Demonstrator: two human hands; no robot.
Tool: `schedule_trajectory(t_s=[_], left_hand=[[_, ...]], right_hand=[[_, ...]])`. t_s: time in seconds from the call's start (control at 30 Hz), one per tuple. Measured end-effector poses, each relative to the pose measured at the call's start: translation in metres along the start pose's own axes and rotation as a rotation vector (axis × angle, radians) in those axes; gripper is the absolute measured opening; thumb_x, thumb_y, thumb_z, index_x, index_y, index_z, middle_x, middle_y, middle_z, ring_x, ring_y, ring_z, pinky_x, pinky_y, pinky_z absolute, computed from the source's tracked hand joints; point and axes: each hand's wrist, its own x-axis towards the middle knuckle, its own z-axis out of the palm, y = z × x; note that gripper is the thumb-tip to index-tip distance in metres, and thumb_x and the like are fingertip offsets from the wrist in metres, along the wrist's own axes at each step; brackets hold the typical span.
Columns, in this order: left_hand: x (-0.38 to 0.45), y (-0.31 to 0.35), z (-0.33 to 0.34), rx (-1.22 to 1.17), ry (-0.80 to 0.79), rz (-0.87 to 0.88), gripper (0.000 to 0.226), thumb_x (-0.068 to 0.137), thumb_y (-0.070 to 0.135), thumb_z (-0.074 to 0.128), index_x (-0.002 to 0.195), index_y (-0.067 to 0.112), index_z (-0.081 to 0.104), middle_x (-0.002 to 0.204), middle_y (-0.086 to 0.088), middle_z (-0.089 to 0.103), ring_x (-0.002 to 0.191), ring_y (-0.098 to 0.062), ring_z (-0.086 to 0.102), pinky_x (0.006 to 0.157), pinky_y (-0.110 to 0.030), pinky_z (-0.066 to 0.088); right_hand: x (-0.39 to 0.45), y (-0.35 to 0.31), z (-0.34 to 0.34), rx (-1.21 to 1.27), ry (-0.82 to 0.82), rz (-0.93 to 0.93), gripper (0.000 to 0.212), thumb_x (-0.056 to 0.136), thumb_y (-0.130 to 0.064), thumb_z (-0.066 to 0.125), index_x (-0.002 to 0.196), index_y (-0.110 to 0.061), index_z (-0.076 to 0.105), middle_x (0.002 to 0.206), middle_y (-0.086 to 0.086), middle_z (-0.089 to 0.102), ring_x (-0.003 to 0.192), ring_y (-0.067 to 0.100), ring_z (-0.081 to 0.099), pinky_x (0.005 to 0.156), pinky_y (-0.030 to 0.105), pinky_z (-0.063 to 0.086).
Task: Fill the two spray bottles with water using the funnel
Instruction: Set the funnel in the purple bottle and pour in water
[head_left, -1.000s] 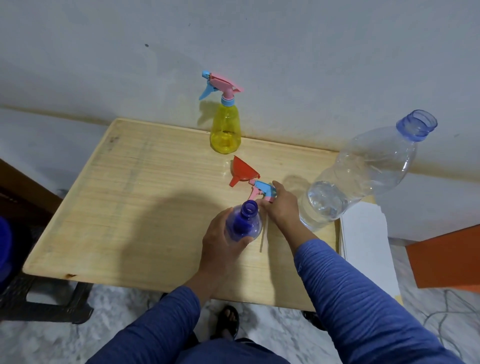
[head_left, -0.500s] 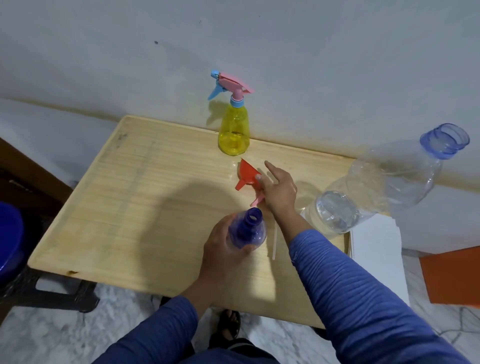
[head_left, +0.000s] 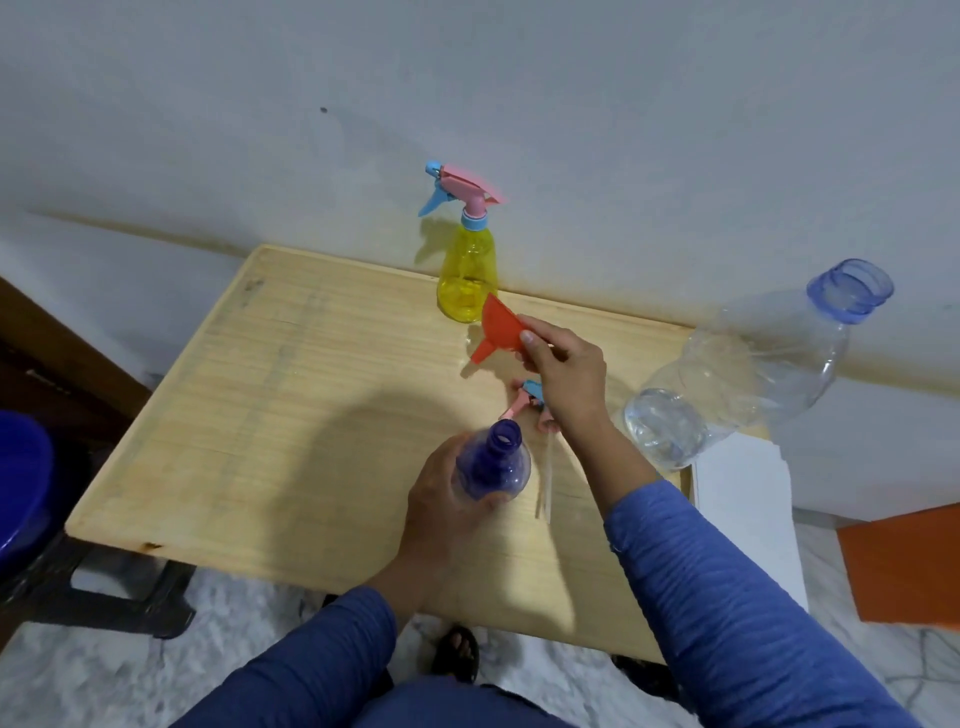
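Note:
My left hand grips a blue spray bottle standing upright on the wooden table, its neck uncapped. My right hand pinches a red funnel lifted above the table, spout pointing down-left. The blue bottle's pink-and-blue spray head lies on the table under my right wrist, its clear dip tube stretched toward me. A yellow spray bottle with its pink spray head screwed on stands at the table's far edge by the wall.
A large clear water bottle with an open blue neck stands at the table's right edge, some water in its base. White sheet and an orange box lie to the right. A blue object sits at far left.
My right hand left the spray head on the table, reached to the red funnel, took hold of it and lifted it. My left hand kept holding the blue bottle.

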Motion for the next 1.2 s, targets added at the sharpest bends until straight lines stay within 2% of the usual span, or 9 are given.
schedule_trajectory(t_s=[0.13, 0.23, 0.37, 0.47, 0.6, 0.8, 1.0, 1.1, 1.2], left_hand=[[-0.002, 0.005, -0.001, -0.017, 0.001, -0.037, 0.059, 0.054, 0.053, 0.073, 0.107, 0.056, 0.046, 0.107, 0.024, 0.058, 0.098, -0.003, 0.059, 0.085, -0.023, 0.048], [-0.004, 0.007, -0.002, 0.016, 0.001, -0.035, 0.065, 0.057, 0.044, 0.073, 0.115, 0.048, 0.046, 0.108, 0.022, 0.056, 0.100, -0.010, 0.060, 0.086, -0.027, 0.047], [-0.004, 0.017, -0.004, 0.045, -0.001, 0.031, 0.064, 0.052, 0.057, 0.061, 0.112, 0.038, 0.050, 0.096, 0.034, 0.047, 0.093, -0.008, 0.056, 0.080, -0.026, 0.047], [-0.003, 0.018, -0.004, 0.034, 0.003, 0.056, 0.074, 0.051, 0.062, 0.060, 0.117, 0.030, 0.053, 0.098, 0.037, 0.045, 0.092, -0.006, 0.056, 0.077, -0.024, 0.048], [-0.003, 0.014, -0.004, 0.023, -0.007, 0.032, 0.063, 0.053, 0.054, 0.063, 0.112, 0.041, 0.046, 0.099, 0.035, 0.048, 0.095, -0.002, 0.053, 0.079, -0.018, 0.045], [-0.002, 0.006, -0.001, 0.037, 0.007, 0.001, 0.067, 0.059, 0.038, 0.072, 0.121, 0.021, 0.053, 0.106, 0.017, 0.053, 0.097, -0.007, 0.054, 0.083, -0.025, 0.048], [-0.003, 0.005, 0.000, -0.009, 0.008, -0.014, 0.059, 0.059, 0.034, 0.074, 0.113, 0.034, 0.050, 0.098, 0.029, 0.050, 0.087, 0.006, 0.052, 0.077, -0.014, 0.043], [-0.003, 0.001, 0.001, -0.005, 0.019, -0.005, 0.062, 0.062, 0.027, 0.081, 0.117, 0.030, 0.051, 0.103, 0.021, 0.053, 0.091, 0.001, 0.054, 0.079, -0.015, 0.043], [-0.002, -0.003, 0.002, 0.026, 0.023, 0.001, 0.066, 0.064, 0.024, 0.082, 0.122, 0.026, 0.051, 0.108, 0.015, 0.054, 0.096, -0.006, 0.054, 0.082, -0.022, 0.046]], right_hand=[[-0.028, -0.026, -0.025, 0.028, -0.048, -0.127, 0.027, 0.088, -0.008, 0.061, 0.101, -0.031, 0.069, 0.093, 0.006, 0.066, 0.076, 0.020, 0.064, 0.064, 0.028, 0.056], [-0.045, -0.031, -0.041, -0.027, -0.053, -0.235, 0.033, 0.088, -0.006, 0.062, 0.097, -0.036, 0.070, 0.092, -0.001, 0.068, 0.081, 0.022, 0.064, 0.075, 0.032, 0.055], [-0.059, -0.024, -0.048, -0.148, -0.060, -0.358, 0.027, 0.085, -0.003, 0.063, 0.106, -0.019, 0.069, 0.090, 0.001, 0.067, 0.079, 0.007, 0.063, 0.074, 0.018, 0.052], [-0.066, -0.018, -0.047, -0.252, -0.068, -0.457, 0.023, 0.083, -0.006, 0.065, 0.105, -0.011, 0.071, 0.090, 0.002, 0.066, 0.083, -0.007, 0.059, 0.075, 0.007, 0.046], [-0.072, -0.009, -0.047, -0.369, -0.107, -0.551, 0.022, 0.082, -0.018, 0.065, 0.102, -0.013, 0.073, 0.092, 0.001, 0.067, 0.089, 0.001, 0.060, 0.085, 0.011, 0.045], [-0.080, 0.004, -0.051, -0.474, -0.188, -0.619, 0.022, 0.084, -0.026, 0.062, 0.100, -0.019, 0.074, 0.110, 0.001, 0.065, 0.097, 0.007, 0.058, 0.086, 0.018, 0.048], [-0.092, 0.009, -0.058, -0.489, -0.194, -0.600, 0.025, 0.083, -0.023, 0.068, 0.107, -0.022, 0.071, 0.128, -0.002, 0.056, 0.102, 0.003, 0.055, 0.088, 0.016, 0.046], [-0.101, 0.005, -0.061, -0.501, -0.039, -0.656, 0.035, 0.079, -0.017, 0.075, 0.113, -0.019, 0.068, 0.119, 0.004, 0.058, 0.093, 0.006, 0.056, 0.082, 0.019, 0.049], [-0.109, -0.002, -0.069, -0.535, 0.380, -0.728, 0.042, 0.077, -0.021, 0.076, 0.116, -0.019, 0.059, 0.095, 0.007, 0.051, 0.082, 0.010, 0.049, 0.074, 0.018, 0.046]])
